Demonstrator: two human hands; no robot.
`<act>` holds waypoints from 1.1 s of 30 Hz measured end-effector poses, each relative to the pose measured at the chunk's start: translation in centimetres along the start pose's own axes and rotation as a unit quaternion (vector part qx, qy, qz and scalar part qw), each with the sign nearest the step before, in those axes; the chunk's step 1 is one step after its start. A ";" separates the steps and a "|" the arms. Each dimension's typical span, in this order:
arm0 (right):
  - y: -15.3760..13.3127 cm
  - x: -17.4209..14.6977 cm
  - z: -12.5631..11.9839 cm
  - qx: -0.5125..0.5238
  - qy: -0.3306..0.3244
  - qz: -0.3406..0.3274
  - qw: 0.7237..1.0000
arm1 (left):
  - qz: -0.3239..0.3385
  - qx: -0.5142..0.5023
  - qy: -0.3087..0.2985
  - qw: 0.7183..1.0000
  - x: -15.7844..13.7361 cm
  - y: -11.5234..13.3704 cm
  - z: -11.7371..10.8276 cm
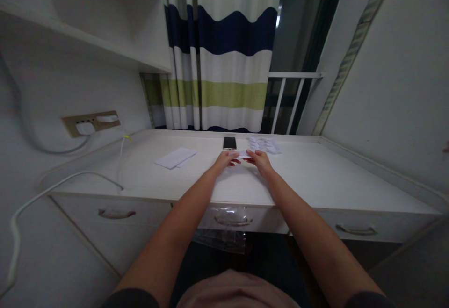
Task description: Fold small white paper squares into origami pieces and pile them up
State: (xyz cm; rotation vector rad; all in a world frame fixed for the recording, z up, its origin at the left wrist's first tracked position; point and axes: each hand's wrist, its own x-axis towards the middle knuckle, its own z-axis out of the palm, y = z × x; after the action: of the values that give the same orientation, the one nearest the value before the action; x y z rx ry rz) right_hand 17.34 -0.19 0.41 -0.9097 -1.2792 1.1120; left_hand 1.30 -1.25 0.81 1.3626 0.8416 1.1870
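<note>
A small folded piece of white paper is held above the desk between my two hands. My left hand grips its left end, thumb on top and fingers below. At the right end, my right hand pinches it the same way. Just behind the paper lies a dark phone on the desk. Several folded white paper pieces sit in a group beyond my right hand. To the left of my hands rests a small stack of flat white paper sheets.
The white desk has drawers along its front, and a clear plastic bag hangs at the middle drawer handle. A white cable crosses the desk's left end. Plugs sit in a wall socket. A striped curtain hangs behind.
</note>
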 end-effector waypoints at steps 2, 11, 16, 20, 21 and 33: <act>0.0 0.0 0.0 0.008 0.004 0.004 1.000 | 0.002 0.002 0.010 1.000 0.0 0.0 0.1; 0.4 0.3 -0.1 -0.002 0.002 -0.006 1.000 | 0.004 0.011 0.064 0.998 0.2 -0.1 0.1; 0.5 0.4 -0.2 0.001 0.005 -0.016 1.000 | 0.011 0.000 0.078 0.997 0.5 -0.3 0.0; 0.6 0.4 -0.2 0.015 0.004 -0.023 1.000 | 0.009 -0.010 0.084 0.996 0.6 -0.4 -0.1; 0.6 0.4 -0.2 0.016 0.004 -0.026 1.000 | 0.009 -0.012 0.083 0.996 0.7 -0.5 -0.1; 0.5 0.3 -0.2 0.022 0.022 -0.044 0.999 | 0.004 -0.039 0.074 0.996 0.9 -0.7 -0.1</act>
State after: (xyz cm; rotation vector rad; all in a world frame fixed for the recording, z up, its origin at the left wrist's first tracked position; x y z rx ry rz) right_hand 17.41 0.24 -0.04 -0.8320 -1.2418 1.0422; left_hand 1.51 -0.30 0.33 1.2264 0.8845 1.3250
